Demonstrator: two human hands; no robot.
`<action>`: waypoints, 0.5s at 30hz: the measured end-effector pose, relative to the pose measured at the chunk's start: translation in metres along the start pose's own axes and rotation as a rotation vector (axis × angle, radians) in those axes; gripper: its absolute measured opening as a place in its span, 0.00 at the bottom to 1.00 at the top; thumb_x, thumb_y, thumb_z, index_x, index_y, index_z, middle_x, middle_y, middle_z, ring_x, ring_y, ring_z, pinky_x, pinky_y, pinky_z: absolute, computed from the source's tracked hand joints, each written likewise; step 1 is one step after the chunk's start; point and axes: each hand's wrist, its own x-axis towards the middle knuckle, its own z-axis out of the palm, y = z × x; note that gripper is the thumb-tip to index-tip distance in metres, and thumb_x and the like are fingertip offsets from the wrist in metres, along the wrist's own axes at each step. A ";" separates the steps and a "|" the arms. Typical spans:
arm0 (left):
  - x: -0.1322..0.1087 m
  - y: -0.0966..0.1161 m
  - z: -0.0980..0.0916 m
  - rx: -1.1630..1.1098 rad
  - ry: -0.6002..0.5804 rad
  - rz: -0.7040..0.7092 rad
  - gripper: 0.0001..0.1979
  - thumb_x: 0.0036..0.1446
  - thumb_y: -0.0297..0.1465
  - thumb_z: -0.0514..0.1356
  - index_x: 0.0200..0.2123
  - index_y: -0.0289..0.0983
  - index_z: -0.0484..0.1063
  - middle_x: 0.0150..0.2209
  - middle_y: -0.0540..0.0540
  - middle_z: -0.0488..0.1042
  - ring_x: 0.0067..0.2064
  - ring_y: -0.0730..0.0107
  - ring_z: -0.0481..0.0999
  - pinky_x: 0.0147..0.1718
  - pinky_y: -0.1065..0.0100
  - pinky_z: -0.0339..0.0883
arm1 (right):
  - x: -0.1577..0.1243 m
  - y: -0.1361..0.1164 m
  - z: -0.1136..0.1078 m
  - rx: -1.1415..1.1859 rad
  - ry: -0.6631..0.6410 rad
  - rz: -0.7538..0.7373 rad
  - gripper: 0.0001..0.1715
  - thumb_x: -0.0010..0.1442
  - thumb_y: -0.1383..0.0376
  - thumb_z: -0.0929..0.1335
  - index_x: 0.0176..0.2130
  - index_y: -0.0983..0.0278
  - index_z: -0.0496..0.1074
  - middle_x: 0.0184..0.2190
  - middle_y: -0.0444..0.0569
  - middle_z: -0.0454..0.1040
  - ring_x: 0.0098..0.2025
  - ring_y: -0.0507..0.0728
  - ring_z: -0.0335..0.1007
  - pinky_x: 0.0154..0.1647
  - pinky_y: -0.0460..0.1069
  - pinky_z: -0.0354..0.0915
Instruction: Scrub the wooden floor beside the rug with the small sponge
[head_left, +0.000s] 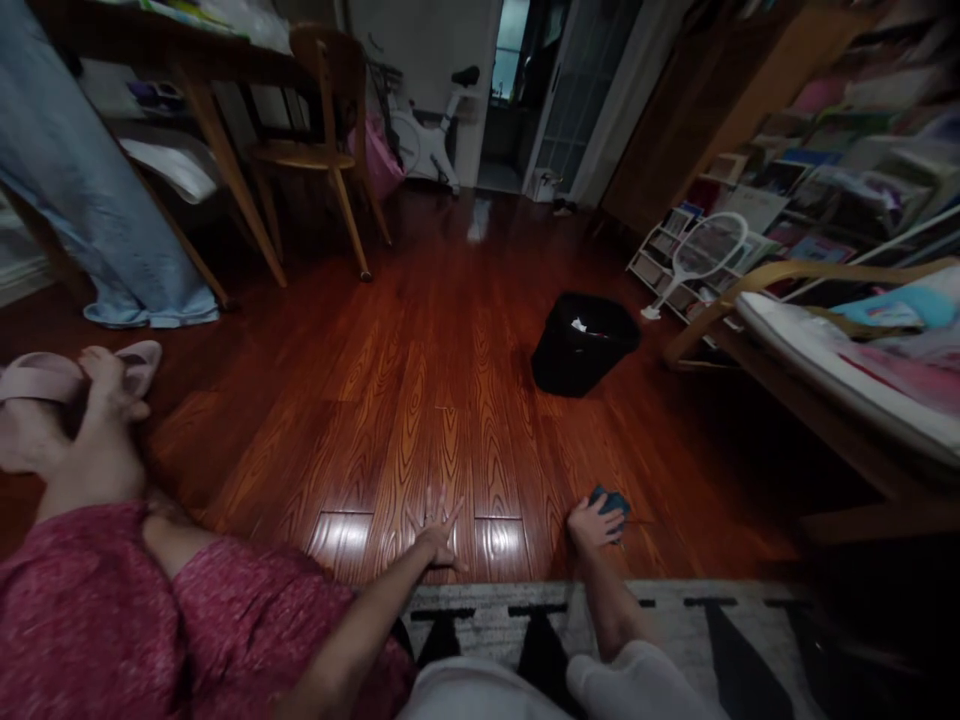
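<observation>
My left hand (436,535) rests on the glossy reddish-brown wooden floor (420,400), its fingers spread wide and nothing in it. To the right, my right hand (596,522) presses on a dark teal cloth (616,505), which lies bunched on the floor and shows past the fingers. Both forearms reach forward over a grey and black patterned rug (675,620). Beyond my right hand stands a black trash bin (577,350) with something white inside.
Bare legs and pink slippers (41,377) are at the left, near a wooden table and chair (304,155). At the right are a cushioned wooden armchair (795,270), a white racket (709,245) and crowded shelves. An exercise bike (431,140) stands at the back.
</observation>
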 end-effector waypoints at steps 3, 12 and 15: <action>0.002 -0.006 0.001 0.006 0.026 0.032 0.70 0.31 0.56 0.71 0.72 0.50 0.34 0.74 0.41 0.36 0.69 0.22 0.26 0.58 0.23 0.22 | -0.045 -0.022 -0.003 -0.004 -0.046 -0.095 0.38 0.69 0.54 0.49 0.69 0.69 0.55 0.70 0.73 0.46 0.72 0.72 0.39 0.63 0.72 0.49; 0.000 -0.053 0.011 0.033 0.040 0.259 0.59 0.45 0.61 0.62 0.72 0.51 0.33 0.72 0.44 0.20 0.70 0.36 0.18 0.55 0.26 0.10 | -0.161 -0.049 0.014 -0.062 -0.113 -0.442 0.37 0.69 0.53 0.50 0.70 0.65 0.55 0.70 0.67 0.52 0.72 0.68 0.43 0.65 0.70 0.47; -0.001 -0.064 0.010 0.025 0.047 0.301 0.56 0.48 0.59 0.61 0.72 0.51 0.35 0.73 0.44 0.24 0.71 0.38 0.23 0.56 0.26 0.12 | -0.196 -0.060 0.020 -0.073 -0.174 -0.553 0.36 0.69 0.54 0.50 0.70 0.63 0.55 0.71 0.63 0.51 0.72 0.65 0.43 0.67 0.69 0.46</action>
